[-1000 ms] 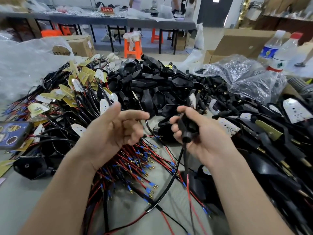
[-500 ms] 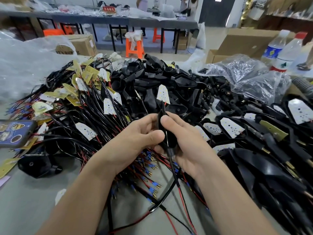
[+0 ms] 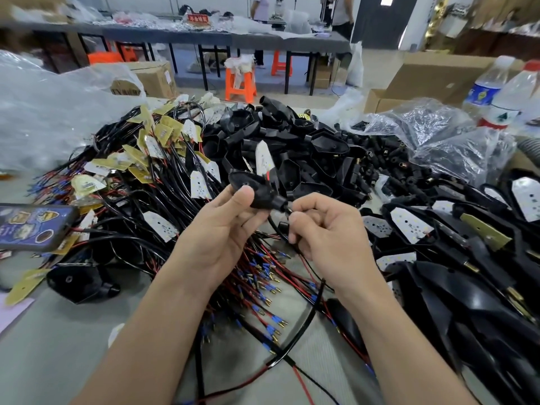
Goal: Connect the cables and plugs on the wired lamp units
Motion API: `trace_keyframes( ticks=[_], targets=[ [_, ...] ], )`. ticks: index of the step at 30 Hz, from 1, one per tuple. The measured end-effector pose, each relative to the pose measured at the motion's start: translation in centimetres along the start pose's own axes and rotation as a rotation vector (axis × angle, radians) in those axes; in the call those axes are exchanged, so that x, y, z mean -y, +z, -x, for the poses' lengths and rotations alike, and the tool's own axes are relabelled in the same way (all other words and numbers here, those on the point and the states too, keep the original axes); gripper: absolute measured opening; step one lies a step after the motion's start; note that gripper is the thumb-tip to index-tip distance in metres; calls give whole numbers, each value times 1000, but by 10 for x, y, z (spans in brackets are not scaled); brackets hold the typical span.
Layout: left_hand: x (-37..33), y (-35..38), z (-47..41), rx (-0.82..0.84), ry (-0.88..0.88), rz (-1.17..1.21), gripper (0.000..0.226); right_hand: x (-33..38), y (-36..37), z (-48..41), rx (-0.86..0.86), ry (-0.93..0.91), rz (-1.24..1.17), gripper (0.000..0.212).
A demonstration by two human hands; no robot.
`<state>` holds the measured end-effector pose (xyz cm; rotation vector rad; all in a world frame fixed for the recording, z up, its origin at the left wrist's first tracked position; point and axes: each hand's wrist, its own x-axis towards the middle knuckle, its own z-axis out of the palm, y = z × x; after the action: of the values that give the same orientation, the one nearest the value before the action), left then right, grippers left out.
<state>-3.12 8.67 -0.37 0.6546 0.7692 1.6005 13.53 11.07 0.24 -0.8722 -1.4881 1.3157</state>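
You are working at a grey worktable (image 3: 73, 331) in a busy workshop, with long tables and an orange stool (image 3: 239, 80) standing far behind the lamp housing (image 3: 260, 195) you are holding up. Your left hand (image 3: 222, 235) is gripping that black housing from below, thumb and fingers curled round its body, and a white LED board (image 3: 264, 159) is poking out of its top. Your right hand (image 3: 330, 235), just right of the housing, is pinching the black cable (image 3: 314, 311) where it is leaving the housing's stem. The cable is trailing down below the housing and splitting into red and black leads. Left of the housing a pile of wired boards (image 3: 140, 171) is lying tangled. Behind it a heap of empty shells (image 3: 292, 147) is sitting, and below it blue-capped terminals (image 3: 263, 287) are fanning out. A phone (image 3: 32, 226) is lying far left of the housing.

You appear to be drawing the cable through the stem, so the board is not yet seated. The next move is probably calling for a straight, gentle pull with the right hand while the left is bracing the shell. The board needs lining up with the opening, so the red wire at its base is not getting pinched
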Motion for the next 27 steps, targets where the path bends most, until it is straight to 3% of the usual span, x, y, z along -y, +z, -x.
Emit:
trace_keyframes(
  ticks=[10,18,20,23,27],
  targets=[
    [-3,-3,2,54,-44,28,38,2,1,3,66,42,-174,29],
    [-7,3,5,104,-167,-29,57,-2,-2,5,349,99,-234,20],
    [-9,3,7,125,-170,23,49,-2,-4,4,380,104,-256,20],
    [-13,-1,9,165,-129,91,36,-4,-6,3,321,163,-221,25],
    [-14,-8,7,178,-69,95,46,-7,2,4,172,256,-107,29]
  ],
)
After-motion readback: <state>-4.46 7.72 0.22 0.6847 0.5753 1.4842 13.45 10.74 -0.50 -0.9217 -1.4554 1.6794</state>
